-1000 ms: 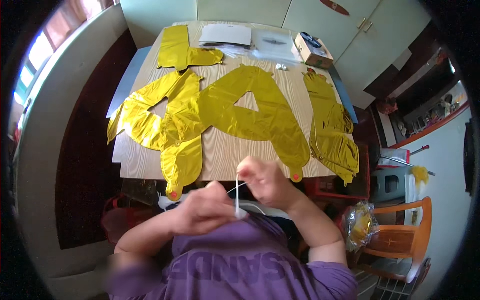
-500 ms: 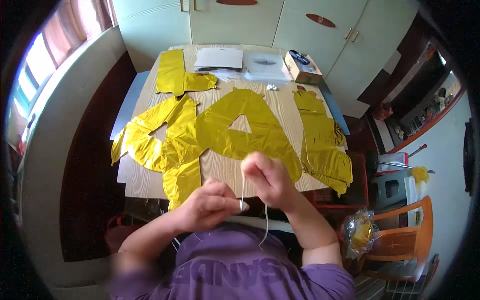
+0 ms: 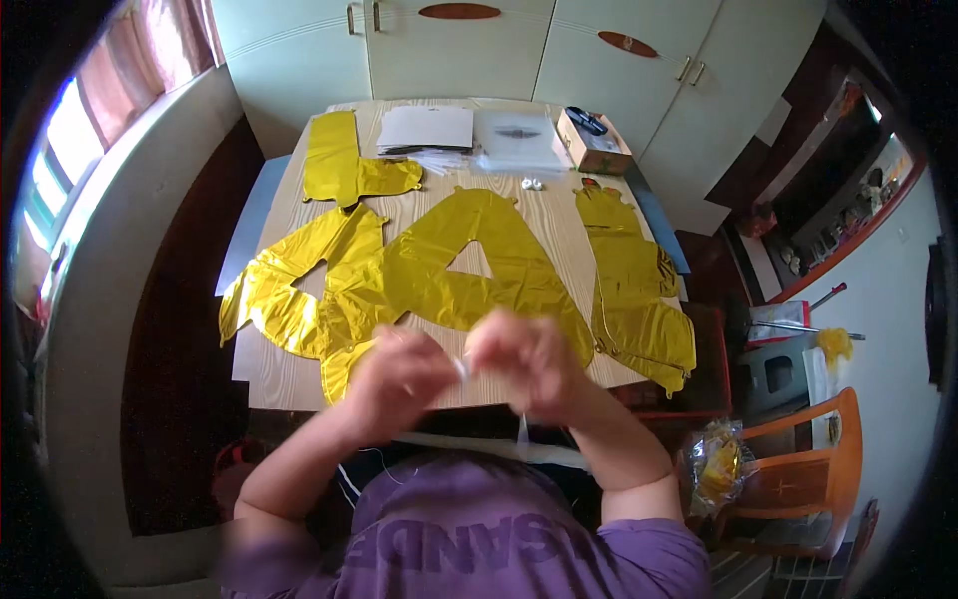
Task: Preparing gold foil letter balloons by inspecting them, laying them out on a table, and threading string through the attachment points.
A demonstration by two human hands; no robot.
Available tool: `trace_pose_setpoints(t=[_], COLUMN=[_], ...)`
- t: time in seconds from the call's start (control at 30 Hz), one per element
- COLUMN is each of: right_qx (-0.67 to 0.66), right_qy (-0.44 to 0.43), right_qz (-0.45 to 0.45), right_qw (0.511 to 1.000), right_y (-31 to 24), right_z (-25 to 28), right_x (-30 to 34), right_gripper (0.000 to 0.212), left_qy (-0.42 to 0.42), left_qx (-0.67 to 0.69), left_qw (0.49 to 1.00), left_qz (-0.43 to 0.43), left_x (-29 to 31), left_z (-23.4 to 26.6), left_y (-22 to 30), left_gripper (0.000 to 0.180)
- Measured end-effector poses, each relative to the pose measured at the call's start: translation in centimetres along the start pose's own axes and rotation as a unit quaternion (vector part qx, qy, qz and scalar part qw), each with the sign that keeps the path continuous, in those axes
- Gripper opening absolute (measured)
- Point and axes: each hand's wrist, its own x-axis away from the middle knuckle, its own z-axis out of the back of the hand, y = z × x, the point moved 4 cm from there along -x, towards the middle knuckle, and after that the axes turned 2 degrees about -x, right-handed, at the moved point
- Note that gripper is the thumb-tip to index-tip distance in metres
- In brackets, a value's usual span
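Close together over the table's near edge, my left hand [image 3: 399,377] and my right hand [image 3: 529,361] are smeared by motion. Both look closed, with fingertips pinched around a thin white string [image 3: 461,369] that shows as a pale bit between them. A loose end of it hangs blurred below my right hand. Just beyond them lies a flat gold foil balloon [image 3: 499,215] shaped like a letter A. To its left, another gold foil balloon [image 3: 284,309] is spread out and wrinkled, partly overlapping it. How the string runs inside my fingers is hidden.
The wood-grain table [image 3: 559,215] also bears gold foil balloons at back left [image 3: 329,160] and right [image 3: 639,299], white sheets [image 3: 427,128], clear plastic packets [image 3: 519,140], two small white rolls [image 3: 531,184] and a box [image 3: 599,150]. A wooden chair [image 3: 798,484] stands at right.
Both hands have risen and come together over the table edge. The string, earlier stretched upright from my left thumb to my right hand, is now mostly hidden between them.
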Motion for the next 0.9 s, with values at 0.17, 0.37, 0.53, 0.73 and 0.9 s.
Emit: trace_pose_setpoints(t=[0.17,0.37,0.53,0.73,0.9], right_qx=[0.009,0.005,-0.025,0.072,-0.06], right_qy=[-0.095,0.013,-0.061,-0.114,0.082], right_qz=[0.018,-0.005,0.021,0.016,0.005], right_qw=[0.995,1.0,0.998,0.991,0.995], right_y=[2.2,2.1,0.8,4.4,2.2], right_z=[-3.1,-0.5,-0.8,-2.2,1.8], right_x=[1.9,-0.3,0.8,2.7,-0.3], right_gripper=[0.009,0.012,0.013,0.009,0.016], left_qy=[0.113,0.003,0.014,0.083,-0.066], left_qx=[0.047,0.069,0.017,0.142,-0.064], left_qw=[0.97,0.997,0.993,0.974,0.993], left_qz=[0.208,0.043,0.118,0.152,0.079], left_x=[0.9,0.6,1.7,0.8,1.7], left_z=[2.6,-0.4,-0.6,1.0,-3.6], left_y=[-2.9,-0.4,-4.0,-1.5,-3.2], left_gripper=[0.012,0.013,0.006,0.01,0.014])
